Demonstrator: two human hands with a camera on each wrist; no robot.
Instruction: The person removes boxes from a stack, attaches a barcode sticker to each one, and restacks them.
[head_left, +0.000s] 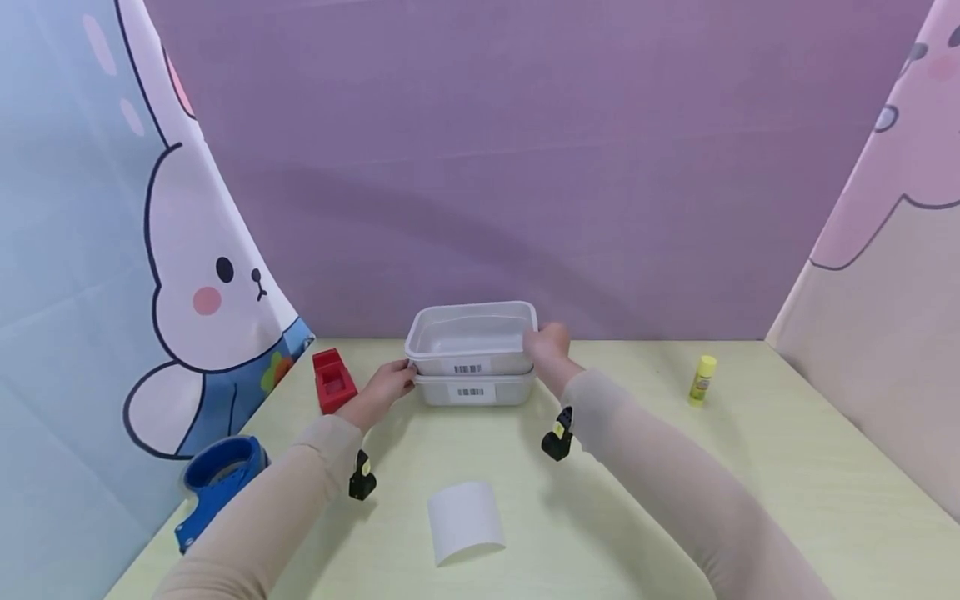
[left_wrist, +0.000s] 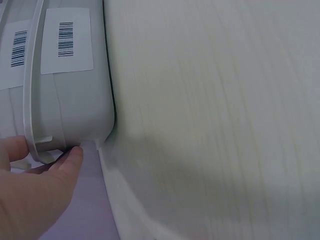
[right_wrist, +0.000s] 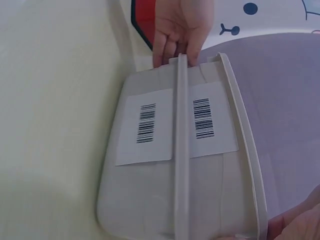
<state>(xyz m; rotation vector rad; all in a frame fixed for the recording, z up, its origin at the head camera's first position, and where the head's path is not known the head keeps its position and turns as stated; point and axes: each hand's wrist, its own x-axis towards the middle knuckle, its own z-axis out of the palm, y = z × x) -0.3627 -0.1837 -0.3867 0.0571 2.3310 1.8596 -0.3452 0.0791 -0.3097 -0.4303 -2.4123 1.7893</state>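
Note:
Two whitish plastic containers stand stacked at the back of the table: an open-topped upper container (head_left: pixel 468 364) on a lower container (head_left: pixel 472 393). Each bears a white barcode label on its front. At the left end, my left hand (head_left: pixel 384 390) pinches the lower container's rim. In the left wrist view its thumb is above that rim and its fingers (left_wrist: pixel 75 159) lie below. My right hand (head_left: pixel 551 350) holds the right end of the upper container by its rim; part of its grip is hidden.
A curled white paper sheet (head_left: pixel 467 521) lies in front of the containers. To the left are a red holder-like object (head_left: pixel 333 382) and a blue tape dispenser (head_left: pixel 221 483). A yellow glue stick (head_left: pixel 702 380) stands at right. Behind the table hangs a purple cloth (head_left: pixel 525 167).

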